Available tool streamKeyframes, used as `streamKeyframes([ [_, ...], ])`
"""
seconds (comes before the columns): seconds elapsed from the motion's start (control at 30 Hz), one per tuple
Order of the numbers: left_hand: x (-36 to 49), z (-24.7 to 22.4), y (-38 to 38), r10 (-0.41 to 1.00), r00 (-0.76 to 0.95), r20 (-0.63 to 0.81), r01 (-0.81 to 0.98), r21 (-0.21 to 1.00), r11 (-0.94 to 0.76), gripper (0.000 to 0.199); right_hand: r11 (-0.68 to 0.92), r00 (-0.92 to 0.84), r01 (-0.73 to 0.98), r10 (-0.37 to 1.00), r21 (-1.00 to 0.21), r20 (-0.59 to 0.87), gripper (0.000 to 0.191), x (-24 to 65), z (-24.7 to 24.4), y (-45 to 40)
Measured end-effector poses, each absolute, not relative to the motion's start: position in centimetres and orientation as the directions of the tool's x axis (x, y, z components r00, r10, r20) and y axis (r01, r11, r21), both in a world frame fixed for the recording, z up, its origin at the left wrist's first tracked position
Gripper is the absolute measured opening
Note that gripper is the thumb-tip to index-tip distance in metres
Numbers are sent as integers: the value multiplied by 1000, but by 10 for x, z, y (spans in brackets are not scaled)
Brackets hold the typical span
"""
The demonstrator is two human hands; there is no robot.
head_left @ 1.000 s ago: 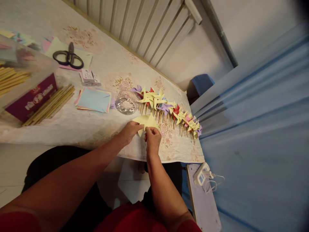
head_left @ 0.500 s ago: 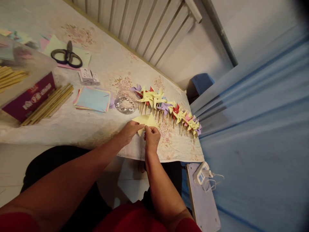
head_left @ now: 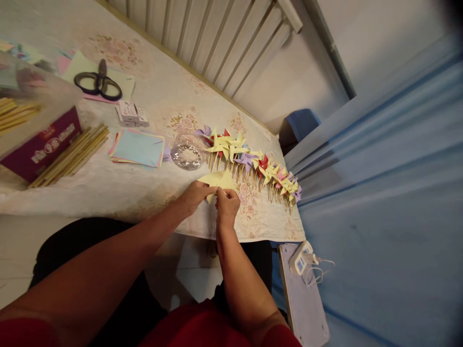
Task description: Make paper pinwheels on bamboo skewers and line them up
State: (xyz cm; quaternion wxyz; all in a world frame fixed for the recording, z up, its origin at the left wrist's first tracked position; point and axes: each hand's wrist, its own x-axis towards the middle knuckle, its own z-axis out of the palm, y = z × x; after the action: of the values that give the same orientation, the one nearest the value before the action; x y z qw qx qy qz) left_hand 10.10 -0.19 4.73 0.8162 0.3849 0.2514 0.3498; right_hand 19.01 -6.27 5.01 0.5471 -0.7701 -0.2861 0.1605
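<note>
Just above the table's near edge, both hands pinch one piece of yellow paper [head_left: 222, 179] with folded-in corners. My left hand [head_left: 195, 196] grips its left side. My right hand [head_left: 227, 203] has thumb and fingers closed on its near edge, close to the left thumb; anything small between those fingertips is hidden. Beyond the paper lies a row of finished paper pinwheels [head_left: 248, 161] on sticks, in yellow, purple, red and pink. A clear round container [head_left: 187, 155] of small shiny pins sits left of that row.
Left of the container is a stack of coloured paper squares [head_left: 139, 148], then small white boxes [head_left: 132, 114] and dark-handled scissors [head_left: 98, 84] on more paper. Wooden sticks [head_left: 72, 156] lie beside a purple-labelled box [head_left: 45, 144]. A white power strip [head_left: 302, 258] rests on a stool at right.
The hands stay almost in place, still pinching the yellow paper. Its right-hand part now looks slightly lower and more folded. The whole view has shifted very slightly.
</note>
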Motion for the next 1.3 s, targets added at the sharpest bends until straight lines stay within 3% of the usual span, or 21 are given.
streamKeyframes([
  [0.5, 102, 45, 0, 766, 618, -175, -364, 801, 476, 16, -250, 778, 244, 627, -937, 35, 23, 193, 54, -72],
  [0.7, 98, 46, 9, 750, 641, -163, -345, 811, 472, 17, -175, 810, 398, 528, -901, 255, 33, 240, 74, -84],
  [0.77, 97, 43, 10, 711, 681, -173, -307, 815, 491, 16, -179, 740, 379, 647, -908, 182, 33, 254, 85, -84],
  [0.9, 95, 39, 11, 619, 764, -180, -227, 823, 520, 9, -234, 494, 171, 861, -957, -123, 34, 264, 96, -79],
  [1.07, 94, 41, 11, 578, 792, -196, -156, 850, 502, 8, -318, 330, 24, 898, -948, -293, 35, 254, 91, -74],
  [1.3, 94, 37, 13, 564, 804, -188, -97, 894, 438, 7, -360, 319, 38, 889, -932, -330, 31, 248, 85, -69],
])
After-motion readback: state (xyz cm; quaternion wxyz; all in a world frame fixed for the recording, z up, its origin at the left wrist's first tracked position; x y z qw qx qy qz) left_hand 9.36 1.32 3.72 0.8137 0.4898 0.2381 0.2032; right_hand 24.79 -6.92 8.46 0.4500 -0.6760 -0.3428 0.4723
